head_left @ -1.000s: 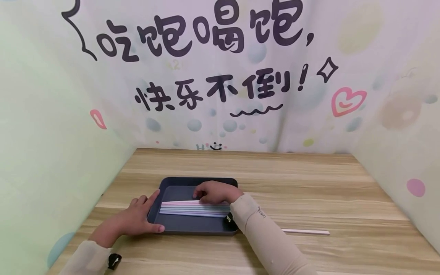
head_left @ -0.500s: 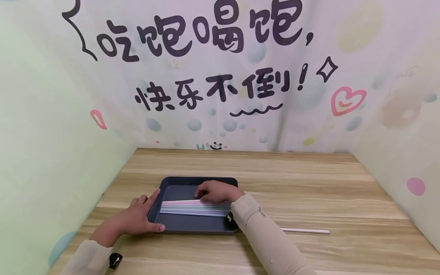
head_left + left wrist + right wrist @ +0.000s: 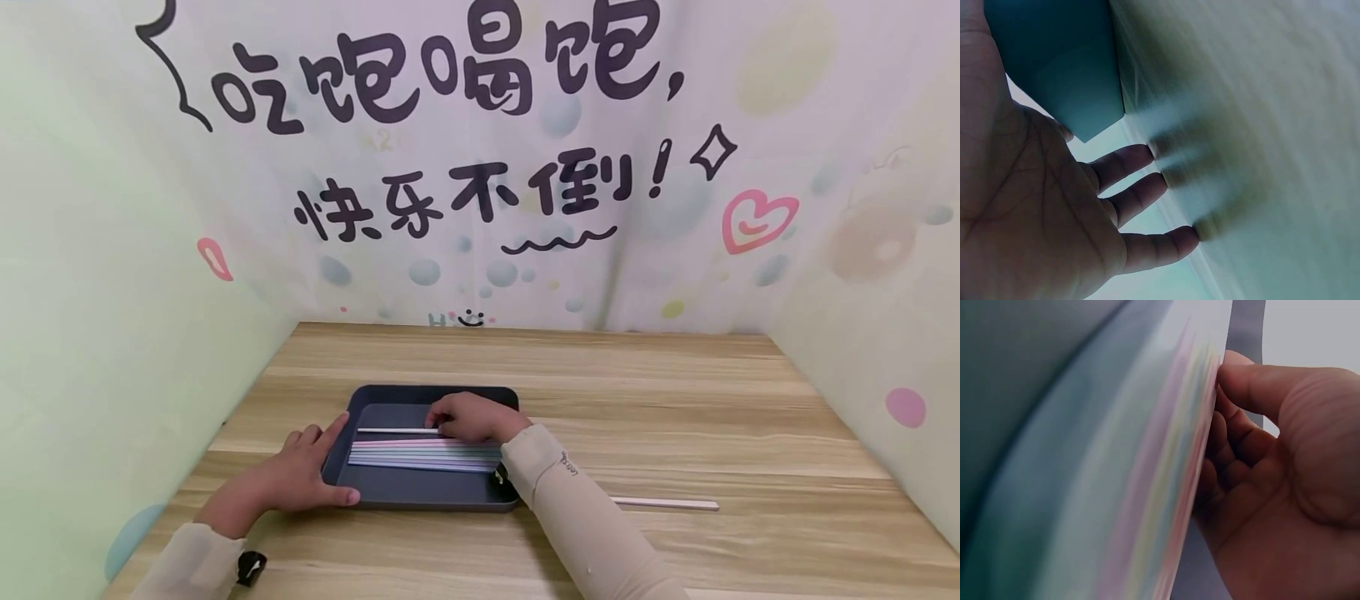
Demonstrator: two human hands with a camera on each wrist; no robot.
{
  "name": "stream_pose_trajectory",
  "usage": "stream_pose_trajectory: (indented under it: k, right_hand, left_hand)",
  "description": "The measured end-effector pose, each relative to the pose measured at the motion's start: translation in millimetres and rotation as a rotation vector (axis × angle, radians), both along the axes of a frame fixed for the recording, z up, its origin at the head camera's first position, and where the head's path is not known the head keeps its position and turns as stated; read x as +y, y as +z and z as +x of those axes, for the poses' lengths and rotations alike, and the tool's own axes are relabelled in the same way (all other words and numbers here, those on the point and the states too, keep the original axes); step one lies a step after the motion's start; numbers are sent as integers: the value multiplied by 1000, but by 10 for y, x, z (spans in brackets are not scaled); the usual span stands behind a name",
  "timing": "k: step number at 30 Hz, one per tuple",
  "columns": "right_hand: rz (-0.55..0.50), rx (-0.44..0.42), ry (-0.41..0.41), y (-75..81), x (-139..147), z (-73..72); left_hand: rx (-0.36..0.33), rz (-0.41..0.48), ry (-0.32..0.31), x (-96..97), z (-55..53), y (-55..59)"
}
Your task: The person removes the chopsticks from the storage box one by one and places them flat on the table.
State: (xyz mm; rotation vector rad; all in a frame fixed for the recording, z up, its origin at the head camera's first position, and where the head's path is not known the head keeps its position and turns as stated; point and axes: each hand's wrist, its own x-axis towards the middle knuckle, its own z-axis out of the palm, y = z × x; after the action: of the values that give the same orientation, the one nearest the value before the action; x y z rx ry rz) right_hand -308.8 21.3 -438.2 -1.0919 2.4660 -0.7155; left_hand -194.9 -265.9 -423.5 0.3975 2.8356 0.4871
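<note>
A dark rectangular tray (image 3: 420,505) holds a row of pastel chopsticks (image 3: 420,457) lying side by side. Behind the row, one pale chopstick (image 3: 393,431) lies apart from it, its right part hidden by my right hand (image 3: 476,418), whose thumb and fingers pinch it. The right wrist view shows the right hand (image 3: 1285,456) close beside the blurred coloured sticks. My left hand (image 3: 303,471) spreads over the tray's left end, thumb at the front corner and index finger along the side. In the left wrist view, other fingertips (image 3: 1185,240) touch the tabletop beside the tray wall (image 3: 1060,69).
On the wooden table (image 3: 750,417), another pale chopstick (image 3: 667,503) lies to the right of the tray, partly hidden by the right sleeve (image 3: 592,525). A printed curtain (image 3: 480,283) rises behind the table, with pale walls on both sides.
One pale chopstick has moved from the back of the row toward the tray's far side, leaving a gap. The right hand has barely shifted; the left hand stays in place.
</note>
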Motion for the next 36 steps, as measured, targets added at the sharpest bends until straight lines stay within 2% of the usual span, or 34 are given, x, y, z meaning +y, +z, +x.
stream_pose_trajectory:
  k: [8,21,36]
  right_hand:
    - [-1,7,-32,-30,-19,-3]
    - [-2,24,-33,-96,-52,-36]
    - [0,43,-13,-39,-21,-28]
  left_hand:
    - [0,-1,-4,-19,-14,-18]
    - [8,2,-9,-22,1,-17]
    - [13,-4,-13,-13,-19,-24]
